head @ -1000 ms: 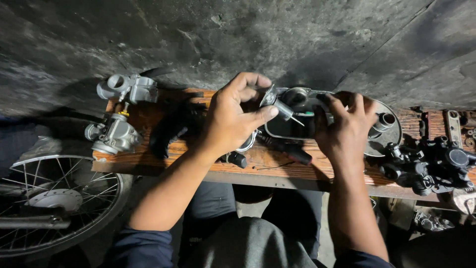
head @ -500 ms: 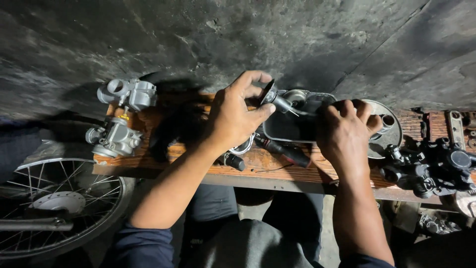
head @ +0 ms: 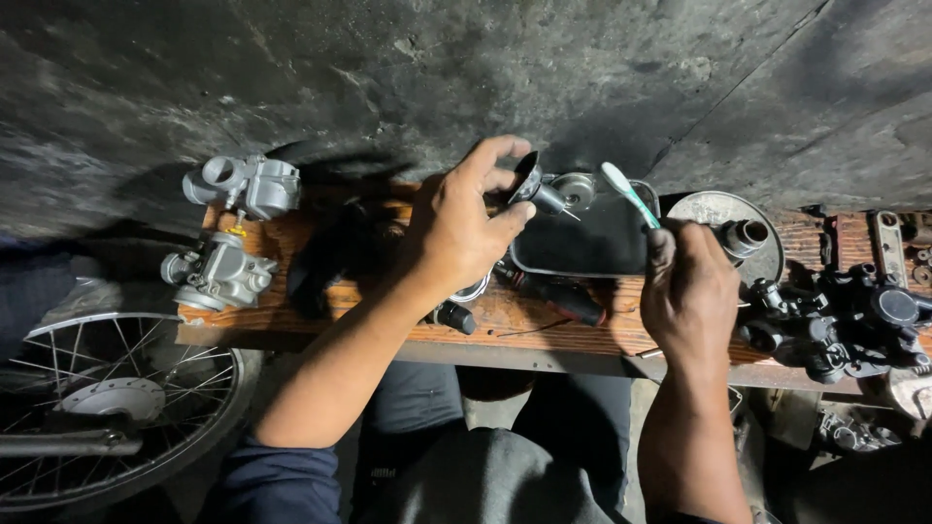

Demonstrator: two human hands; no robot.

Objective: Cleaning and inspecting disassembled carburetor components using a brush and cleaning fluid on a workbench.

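Note:
My left hand grips a small dark metal part with a thin needle and holds it up over the left end of a dark oblong tray. My right hand holds a toothbrush by its handle, bristle end raised up and to the left, a short way from the part. Both hands hover above a worn wooden board that lies across in front of me.
Two silver carburettor bodies sit at the board's left end. A round metal plate and a cluster of black parts lie at the right. A dark-handled tool rests on the board. A spoked wheel stands lower left.
My right hand has drawn back to the right and lifted the toothbrush clear of the part. My left hand has tilted the part upward.

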